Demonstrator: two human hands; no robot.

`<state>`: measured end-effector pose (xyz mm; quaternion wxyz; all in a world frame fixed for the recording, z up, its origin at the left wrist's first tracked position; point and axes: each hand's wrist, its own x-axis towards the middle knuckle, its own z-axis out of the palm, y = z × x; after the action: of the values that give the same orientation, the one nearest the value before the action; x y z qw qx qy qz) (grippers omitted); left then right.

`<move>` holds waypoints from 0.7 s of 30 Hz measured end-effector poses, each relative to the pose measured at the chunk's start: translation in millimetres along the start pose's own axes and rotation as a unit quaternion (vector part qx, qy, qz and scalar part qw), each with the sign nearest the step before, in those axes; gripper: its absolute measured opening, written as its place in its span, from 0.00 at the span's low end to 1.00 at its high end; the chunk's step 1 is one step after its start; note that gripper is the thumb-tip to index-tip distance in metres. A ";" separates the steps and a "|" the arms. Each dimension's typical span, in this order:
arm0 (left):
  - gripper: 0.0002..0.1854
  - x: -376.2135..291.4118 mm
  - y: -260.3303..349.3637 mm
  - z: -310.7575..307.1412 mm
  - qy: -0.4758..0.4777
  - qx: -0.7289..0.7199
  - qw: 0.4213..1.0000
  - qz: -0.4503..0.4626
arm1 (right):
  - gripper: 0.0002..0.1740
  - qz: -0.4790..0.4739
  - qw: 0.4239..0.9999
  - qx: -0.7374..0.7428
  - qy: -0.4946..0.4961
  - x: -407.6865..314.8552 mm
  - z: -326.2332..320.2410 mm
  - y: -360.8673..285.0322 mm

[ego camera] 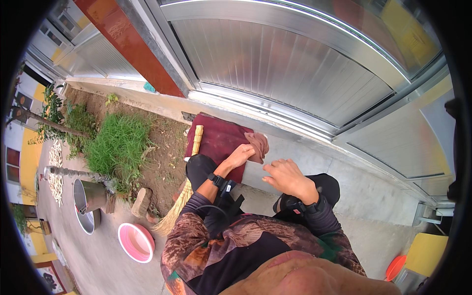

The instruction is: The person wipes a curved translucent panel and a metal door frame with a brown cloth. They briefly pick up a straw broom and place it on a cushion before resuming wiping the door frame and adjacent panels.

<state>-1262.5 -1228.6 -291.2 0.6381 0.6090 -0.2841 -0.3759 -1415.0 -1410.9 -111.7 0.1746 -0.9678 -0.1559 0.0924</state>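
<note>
Pinched in the fingers of my left hand (241,154) is a bunched brownish-pink cloth (259,144). It hangs over the edge of a dark red folded cloth (217,138) lying on the concrete step. To the right, my right hand (287,176) is raised above my knee, its fingers partly curled, apart from the cloth; whether it holds anything small is not clear. A straw broom (180,201) leans beside my left knee, its bound handle resting on the red cloth.
A metal-framed door (273,62) rises beyond the concrete step (317,155). On the left are a soil bed with green plants (118,142), a stone (142,202), a pink basin (136,242) and a metal bucket (88,195). An orange basin (396,267) is at lower right.
</note>
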 end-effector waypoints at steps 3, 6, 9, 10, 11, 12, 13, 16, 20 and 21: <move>0.15 -0.2 20.2 -8.5 0.095 -0.031 0.993 -0.067 | 0.15 -0.001 1.000 -0.009 -0.002 -0.9 2.8 2.5; 0.23 0.8 46.7 -22.6 0.165 -0.201 0.965 -0.022 | 0.14 0.000 1.000 -0.006 0.002 -2.5 1.4 4.4; 0.27 7.1 72.7 -37.9 0.146 -0.314 0.938 0.034 | 0.14 0.003 1.000 -0.007 -0.007 -3.1 -1.3 5.9; 0.28 8.1 80.4 -43.4 0.166 -0.324 0.931 0.014 | 0.14 0.004 1.000 -0.006 -0.007 -3.4 -2.1 6.4; 0.29 9.6 87.7 -48.2 0.152 -0.309 0.937 0.060 | 0.14 0.005 1.000 -0.004 -0.007 -3.4 -2.6 6.9; 0.29 9.8 94.0 -52.7 0.121 -0.302 0.938 0.121 | 0.14 0.008 1.000 -0.002 -0.008 -3.5 -2.8 7.3; 0.27 9.0 100.2 -56.9 0.130 -0.381 0.909 0.106 | 0.15 0.007 1.000 -0.002 -0.006 -3.7 -2.7 7.7; 0.23 7.5 127.3 -76.4 0.186 -0.236 0.953 0.044 | 0.15 0.007 1.000 -0.003 -0.005 -3.5 -1.7 8.7; 0.14 17.9 181.4 -93.0 0.349 -0.077 0.910 0.211 | 0.15 0.006 1.000 -0.003 -0.006 -2.7 -0.5 10.2; 0.16 19.0 201.2 -101.6 0.379 -0.025 0.896 0.229 | 0.15 0.008 1.000 -0.002 -0.008 -2.9 -0.2 10.4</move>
<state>-1141.7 -1191.9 -103.5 0.7810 0.6072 -0.1425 0.0325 -1414.9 -1421.1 -115.0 0.1704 -0.9687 -0.1497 0.1011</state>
